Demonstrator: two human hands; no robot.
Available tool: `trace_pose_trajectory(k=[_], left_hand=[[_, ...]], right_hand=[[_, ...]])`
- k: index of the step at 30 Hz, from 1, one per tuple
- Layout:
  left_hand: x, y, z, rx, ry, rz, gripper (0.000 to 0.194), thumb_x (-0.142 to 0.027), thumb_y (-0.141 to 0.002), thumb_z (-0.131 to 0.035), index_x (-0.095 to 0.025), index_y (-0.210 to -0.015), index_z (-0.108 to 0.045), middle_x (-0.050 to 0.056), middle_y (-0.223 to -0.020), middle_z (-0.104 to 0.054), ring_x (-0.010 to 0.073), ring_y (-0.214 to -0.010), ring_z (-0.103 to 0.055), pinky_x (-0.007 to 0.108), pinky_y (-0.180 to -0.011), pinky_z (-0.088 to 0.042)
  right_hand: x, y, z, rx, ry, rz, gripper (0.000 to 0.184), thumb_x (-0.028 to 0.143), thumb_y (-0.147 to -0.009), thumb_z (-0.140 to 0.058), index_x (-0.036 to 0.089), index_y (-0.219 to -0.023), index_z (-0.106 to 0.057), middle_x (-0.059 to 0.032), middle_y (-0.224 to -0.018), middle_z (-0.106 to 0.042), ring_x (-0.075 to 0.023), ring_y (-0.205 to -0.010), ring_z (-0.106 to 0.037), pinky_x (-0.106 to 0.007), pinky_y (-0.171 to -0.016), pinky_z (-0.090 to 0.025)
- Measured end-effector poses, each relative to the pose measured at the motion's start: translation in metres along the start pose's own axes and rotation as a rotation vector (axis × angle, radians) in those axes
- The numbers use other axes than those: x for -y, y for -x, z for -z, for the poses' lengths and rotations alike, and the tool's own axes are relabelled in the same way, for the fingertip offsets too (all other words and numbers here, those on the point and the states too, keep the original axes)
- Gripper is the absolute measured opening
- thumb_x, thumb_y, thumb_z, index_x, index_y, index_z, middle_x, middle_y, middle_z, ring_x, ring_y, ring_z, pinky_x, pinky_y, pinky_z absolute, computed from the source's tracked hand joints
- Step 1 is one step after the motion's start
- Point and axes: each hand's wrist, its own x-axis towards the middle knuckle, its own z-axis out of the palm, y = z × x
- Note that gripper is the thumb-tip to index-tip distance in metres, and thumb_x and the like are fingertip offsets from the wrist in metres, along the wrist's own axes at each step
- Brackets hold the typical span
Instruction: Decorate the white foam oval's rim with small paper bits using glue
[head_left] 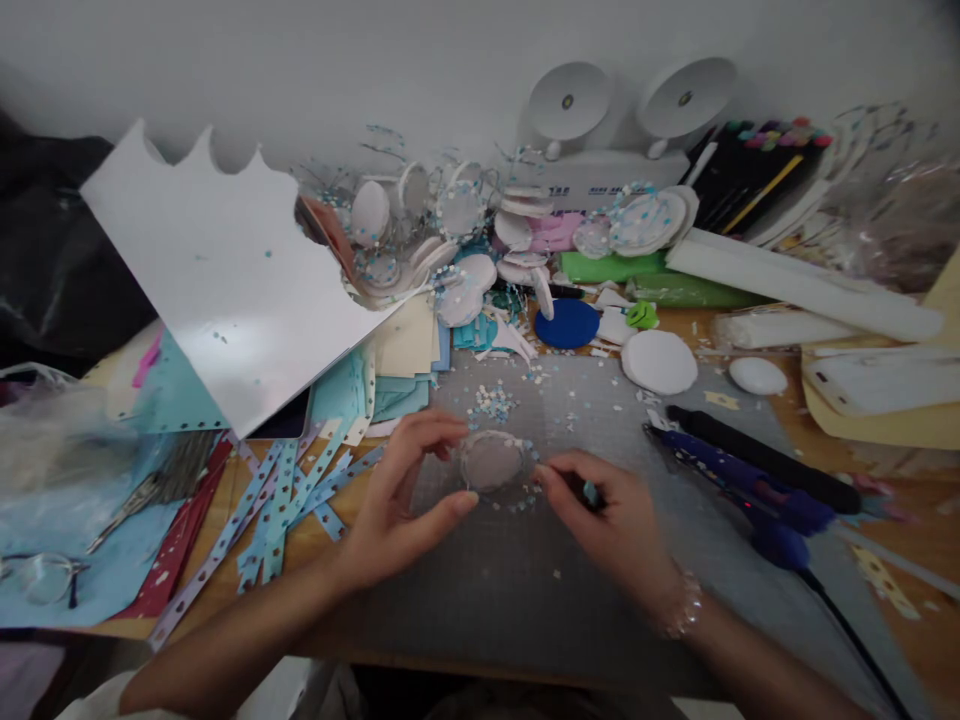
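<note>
Left hand (409, 495), fingers apart, flanks the disc (493, 461), seemingly for steadying, near the mat's (450, 590) left edge; right hand's (611, 515) fingertips together, contents unclear.

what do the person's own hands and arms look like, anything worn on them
Both the left hand and the right hand are ungloved, with bare forearms. A shiny, beaded-looking bracelet circles the right wrist. Pale cloth, apparently a sleeve, shows near the left elbow.

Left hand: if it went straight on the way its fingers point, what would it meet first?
Probably the small round disc on the grey mat, just beyond the left hand's fingertips; whether they already touch its edge is unclear.
</note>
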Motion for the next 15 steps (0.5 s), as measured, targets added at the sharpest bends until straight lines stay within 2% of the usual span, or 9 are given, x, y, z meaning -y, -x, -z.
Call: trace_pose_trajectory(k=[3, 5, 9, 15], left_hand=[[0.0022, 0.0005, 0.0002, 0.118, -0.017, 0.032, 0.085, -0.041, -0.069, -0.078, -0.025, -0.140, -0.035, 0.014, -0.142, -0.035, 0.0315, -0.131, -0.035, 0.043, -0.105, -0.038], [0.0007, 0.0005, -0.0007, 0.231, -0.056, 0.079, 0.098, -0.042, -0.063, -0.082, -0.028, -0.144, -0.028, 0.013, -0.146, -0.033, 0.0327, -0.133, -0.034, 0.046, -0.110, -0.033], [-0.0028, 0.0015, -0.0023, 0.355, -0.136, 0.103, 0.098, -0.039, -0.067, -0.080, -0.030, -0.145, -0.022, 0.012, -0.146, -0.037, 0.0320, -0.133, -0.038, 0.048, -0.111, -0.032], [-0.0001, 0.0034, -0.0007, 0.361, -0.105, 0.093, 0.085, -0.037, -0.074, -0.075, -0.032, -0.145, -0.027, 0.011, -0.143, -0.045, 0.0293, -0.129, -0.044, 0.045, -0.109, -0.035]], right_hand=[[0.0018, -0.0026, 0.0049, 0.013, -0.132, -0.159, 0.024, 0.034, -0.085, -0.055, 0.019, -0.069, -0.063, 0.0028, -0.054, -0.053, -0.0100, -0.050, -0.047, -0.021, -0.046, -0.036], [0.0014, -0.0034, 0.0068, 0.040, -0.227, -0.244, 0.026, 0.039, -0.085, -0.055, 0.018, -0.070, -0.063, 0.0042, -0.051, -0.048, -0.0093, -0.047, -0.043, -0.021, -0.044, -0.033], [0.0016, -0.0040, 0.0070, 0.082, -0.317, -0.276, 0.029, 0.042, -0.084, -0.054, 0.017, -0.071, -0.063, 0.0047, -0.051, -0.045, -0.0085, -0.047, -0.041, -0.020, -0.045, -0.033], [0.0078, -0.0032, 0.0050, 0.166, -0.268, -0.219, 0.030, 0.040, -0.085, -0.052, 0.017, -0.068, -0.062, 0.0032, -0.053, -0.047, -0.0091, -0.049, -0.041, -0.021, -0.045, -0.032]])
